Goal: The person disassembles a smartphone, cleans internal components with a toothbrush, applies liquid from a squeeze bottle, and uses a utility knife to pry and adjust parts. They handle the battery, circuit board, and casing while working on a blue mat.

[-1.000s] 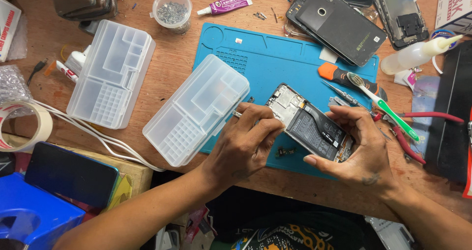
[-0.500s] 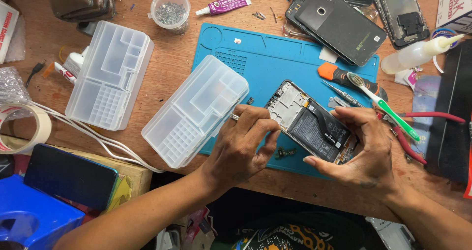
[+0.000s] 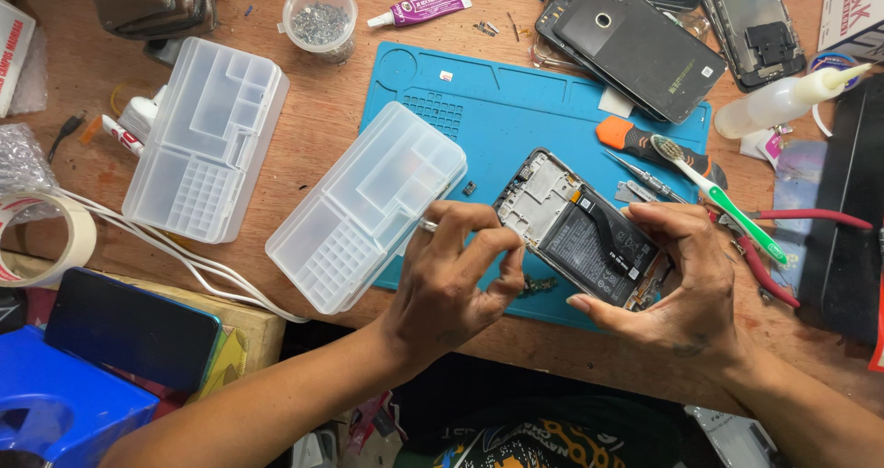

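Note:
An opened phone (image 3: 582,233) with its back off, showing a black battery and a white frame, lies tilted on a blue work mat (image 3: 516,109). My right hand (image 3: 686,298) cups the phone's lower right end with thumb and fingers around its edges. My left hand (image 3: 456,279) sits at the phone's left edge, fingers pinched on a thin metal tool (image 3: 426,225) whose end pokes out to the left. The tool's working tip is hidden by my fingers.
Two clear plastic organiser boxes (image 3: 368,205) (image 3: 204,136) lie left of the mat. A screw cup (image 3: 319,9), glue tube (image 3: 425,5), other phones (image 3: 635,40), toothbrush (image 3: 723,196), orange-handled screwdriver (image 3: 645,146), red pliers (image 3: 783,247), squeeze bottle (image 3: 783,99) and tape roll (image 3: 41,238) surround it.
Almost nothing: both hands stay on the opened phone, which shifts only slightly on the mat. My left fingers stay pinched on the tool.

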